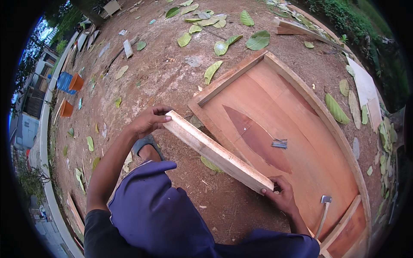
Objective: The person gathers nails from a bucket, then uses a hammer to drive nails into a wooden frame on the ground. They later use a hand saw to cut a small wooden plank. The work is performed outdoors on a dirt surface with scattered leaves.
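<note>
A pale length of sawn timber (pixel 211 150) slants across the middle of the head view, held up between both hands. My left hand (pixel 151 121) grips its far left end, thumb on top. My right hand (pixel 282 196) is closed round the nearer right end. Beyond and to the right lies a wooden panel (pixel 297 124) with strips framing its edges. On the panel rests a small pile of nails (pixel 279 143) beside a dark, leaf-shaped patch. A hammer (pixel 325 200) with a pale handle lies on the panel near my right forearm.
Bare earth strewn with large leaves (pixel 258 40) surrounds the panel. Orange pots (pixel 76 82) and a blue container (pixel 64 81) stand at the far left. A wooden-handled tool (pixel 128 48) lies on the ground farther off. Offcut boards (pixel 363 81) lie at the right, by greenery.
</note>
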The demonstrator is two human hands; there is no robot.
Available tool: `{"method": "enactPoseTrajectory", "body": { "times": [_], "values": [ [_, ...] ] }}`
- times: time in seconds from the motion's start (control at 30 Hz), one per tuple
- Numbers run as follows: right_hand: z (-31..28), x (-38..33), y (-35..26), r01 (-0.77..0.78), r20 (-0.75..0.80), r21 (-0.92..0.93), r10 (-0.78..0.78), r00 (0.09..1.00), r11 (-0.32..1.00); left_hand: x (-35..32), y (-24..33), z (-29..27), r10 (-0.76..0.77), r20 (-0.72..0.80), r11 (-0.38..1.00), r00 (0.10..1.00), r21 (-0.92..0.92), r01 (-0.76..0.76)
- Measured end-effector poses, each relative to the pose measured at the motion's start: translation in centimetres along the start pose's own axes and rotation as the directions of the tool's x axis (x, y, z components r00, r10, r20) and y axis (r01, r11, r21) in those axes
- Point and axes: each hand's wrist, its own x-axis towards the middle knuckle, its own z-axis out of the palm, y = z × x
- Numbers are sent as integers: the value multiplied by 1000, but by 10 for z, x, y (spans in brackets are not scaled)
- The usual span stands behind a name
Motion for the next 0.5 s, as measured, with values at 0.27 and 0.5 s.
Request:
{"method": "enactPoseTrajectory", "body": {
  "times": [0.27,0.5],
  "values": [
    [4,138,-181,-105,47,229,96,994,968,78,0,-152,-215,409,881,887,473,-4],
    [60,314,-355,-60,34,157,55,998,986,152,28,-246,-160,704,911,692,375,-170]
  ]
}}
